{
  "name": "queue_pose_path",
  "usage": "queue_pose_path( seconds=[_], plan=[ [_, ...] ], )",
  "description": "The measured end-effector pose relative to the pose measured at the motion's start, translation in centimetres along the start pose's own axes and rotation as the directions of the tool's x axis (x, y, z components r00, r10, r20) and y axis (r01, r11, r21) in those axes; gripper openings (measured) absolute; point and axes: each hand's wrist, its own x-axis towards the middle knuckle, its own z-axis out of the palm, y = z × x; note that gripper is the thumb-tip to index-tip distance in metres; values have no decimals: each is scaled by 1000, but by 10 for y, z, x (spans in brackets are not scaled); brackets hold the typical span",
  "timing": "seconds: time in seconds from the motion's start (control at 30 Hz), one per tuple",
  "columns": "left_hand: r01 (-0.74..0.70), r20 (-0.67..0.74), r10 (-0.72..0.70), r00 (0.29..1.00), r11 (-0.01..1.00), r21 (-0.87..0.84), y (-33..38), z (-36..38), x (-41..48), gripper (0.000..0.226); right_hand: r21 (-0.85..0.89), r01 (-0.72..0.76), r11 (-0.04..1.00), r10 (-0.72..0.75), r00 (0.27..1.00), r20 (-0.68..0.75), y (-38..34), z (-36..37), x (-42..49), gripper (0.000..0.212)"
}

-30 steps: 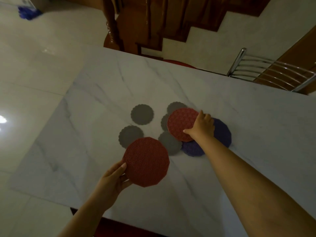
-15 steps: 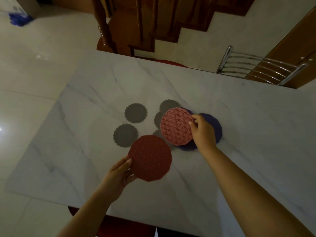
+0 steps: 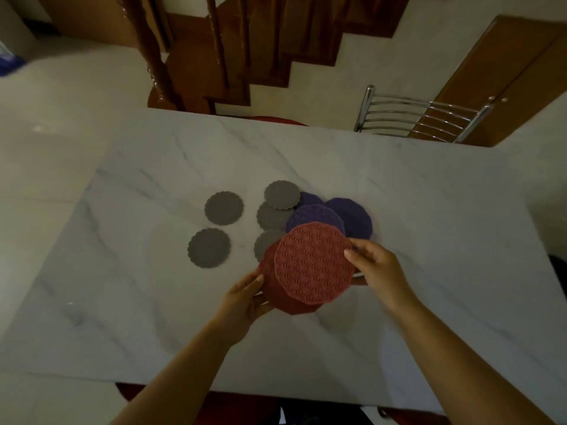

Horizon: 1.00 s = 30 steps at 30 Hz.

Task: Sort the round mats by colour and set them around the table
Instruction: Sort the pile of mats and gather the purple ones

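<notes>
L hand [image 3: 245, 297]: grips lower red mat [image 3: 293, 306], polygonal
R hand [image 3: 376, 265]: pinches top red mat [image 3: 313, 265], lattice-embossed
Centre of frame: scalloped grey mats [image 3: 224, 207], purple mats [image 3: 352, 219]

Right hand [image 3: 377, 268] pinches upper red mat [image 3: 313, 268] at its 3 o'clock edge. It overlaps lower red mat [image 3: 290, 307], which left hand [image 3: 245, 299] grips at 8 o'clock. Purple mats [image 3: 352, 219] overlap at 12 o'clock of the reds, grey scalloped mats [image 3: 224, 207] at 10–11. All over marble table [image 3: 153, 302]. Chrome chair [image 3: 423, 118] at 1 o'clock, past the far edge.
</notes>
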Motion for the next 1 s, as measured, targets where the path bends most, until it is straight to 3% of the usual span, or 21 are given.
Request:
queue_pose_path(
  seconds=[0.2,0.33,0.67,1.0],
  plan=[
    [22,73,-26,997,998,52,-6,14,3,28,-40,-44,998,36,982,-186,35,-4,-13,20],
    [42,102,-53,993,993,108,-10,20,5,29,17,-99,995,100,976,-192,43,1,-16,21],
    [64,124,-86,989,983,173,-11,20,7,32,-224,7,975,-59,972,-226,46,2,-22,26],
    [74,79,-92,993,977,202,-10,18,13,29,-150,-34,988,4,981,-196,47,-3,-14,22]
  ],
)
